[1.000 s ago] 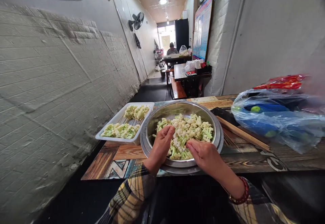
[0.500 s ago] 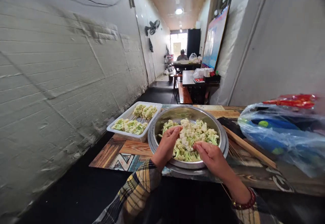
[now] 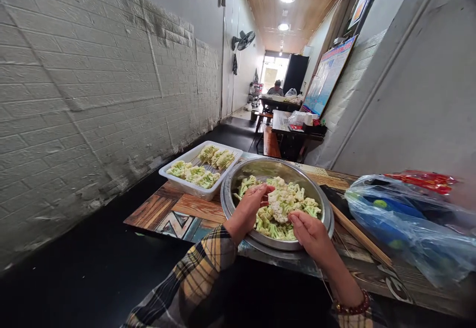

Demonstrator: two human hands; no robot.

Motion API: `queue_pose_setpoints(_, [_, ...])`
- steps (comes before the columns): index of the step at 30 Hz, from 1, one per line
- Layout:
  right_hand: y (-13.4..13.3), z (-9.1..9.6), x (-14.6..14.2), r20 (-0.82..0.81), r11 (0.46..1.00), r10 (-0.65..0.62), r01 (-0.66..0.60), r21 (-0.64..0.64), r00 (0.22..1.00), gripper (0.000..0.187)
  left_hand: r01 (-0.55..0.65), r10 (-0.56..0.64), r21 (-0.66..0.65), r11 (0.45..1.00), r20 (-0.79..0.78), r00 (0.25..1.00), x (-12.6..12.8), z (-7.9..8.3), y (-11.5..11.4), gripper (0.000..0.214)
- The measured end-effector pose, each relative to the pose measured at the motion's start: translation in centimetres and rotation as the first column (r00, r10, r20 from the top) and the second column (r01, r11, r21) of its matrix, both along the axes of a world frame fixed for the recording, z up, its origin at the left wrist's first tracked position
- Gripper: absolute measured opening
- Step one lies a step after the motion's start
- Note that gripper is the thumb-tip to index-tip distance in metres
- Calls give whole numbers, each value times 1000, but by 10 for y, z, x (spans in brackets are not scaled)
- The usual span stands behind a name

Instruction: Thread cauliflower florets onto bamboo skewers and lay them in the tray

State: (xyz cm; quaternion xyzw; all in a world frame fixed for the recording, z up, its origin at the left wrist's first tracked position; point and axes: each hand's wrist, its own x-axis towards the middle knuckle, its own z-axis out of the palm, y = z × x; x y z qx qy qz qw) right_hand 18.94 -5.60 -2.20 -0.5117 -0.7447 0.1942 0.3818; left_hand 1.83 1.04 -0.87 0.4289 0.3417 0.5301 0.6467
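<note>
Pale cauliflower florets (image 3: 275, 229) fill a steel bowl (image 3: 234, 174) in front of me. My left hand (image 3: 253, 204) is over the bowl's left side, its fingers loosely curled and apart. Its fingertips reach the edge of a raised cauliflower cluster (image 3: 281, 203). On the cluster's right side, my right hand (image 3: 308, 231) is closed in a pinch. A thin skewer (image 3: 326, 284) sticks out below that hand; its upper part is hidden by the fingers and the cauliflower.
Left of the bowl, a white tray (image 3: 170, 181) carries skewered cauliflower. A wooden stick (image 3: 362, 236) and more thin skewers lie to the right, beside a clear plastic bag (image 3: 405, 224) and a red packet (image 3: 427, 181). A person (image 3: 275, 89) sits far back behind other tables.
My view has tilted and shifted. The fingers of my left hand have parted from a pinch at the cauliflower. My right hand stays pinched beside the cluster.
</note>
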Motion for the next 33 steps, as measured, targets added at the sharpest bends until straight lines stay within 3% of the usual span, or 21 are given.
queue_pose_setpoints(3, [-2, 4, -4, 69, 1000, -4, 3, 18, 998, 33, 78, -78, 46, 996, -14, 997, 0, -1, 2, 32])
queue_pose_setpoints(6, [-4, 8, -6, 82, 999, 11, -7, -44, 997, 32, 130, -130, 53, 990, 12, 991, 0, -3, 4, 34])
queue_pose_setpoints(9, [-5, 9, -7, 78, 993, 34, -25, -115, 996, 35, 65, -62, -22, 998, 97, 993, -1, -6, 8, 31])
queue_pose_setpoints(13, [-2, 6, -4, 44, 998, 43, -41, -55, 998, 31, 23, -3, -98, 995, 196, 981, 0, -7, 10, 32])
queue_pose_setpoints(17, [2, -3, 2, -244, 998, -38, 25, -56, 969, 34, 25, 17, -151, 988, 268, 963, -2, 0, 9, 32])
queue_pose_setpoints(20, [5, -6, 5, -511, 990, -105, 41, -135, 853, 40, 43, -8, -143, 989, 236, 972, -4, 4, 8, 33])
queue_pose_setpoints(24, [6, -4, 7, -641, 991, -106, 24, -135, 760, 42, 18, 7, -156, 988, 160, 987, -6, 8, 10, 32])
queue_pose_setpoints(28, [4, -3, 7, -586, 992, -83, 9, -129, 806, 41, 56, -32, -131, 990, 180, 983, -6, 10, 8, 33])
queue_pose_setpoints(33, [0, -5, 4, -184, 998, -10, 20, 51, 983, 32, 82, -62, -80, 993, 231, 971, -3, 9, 3, 32])
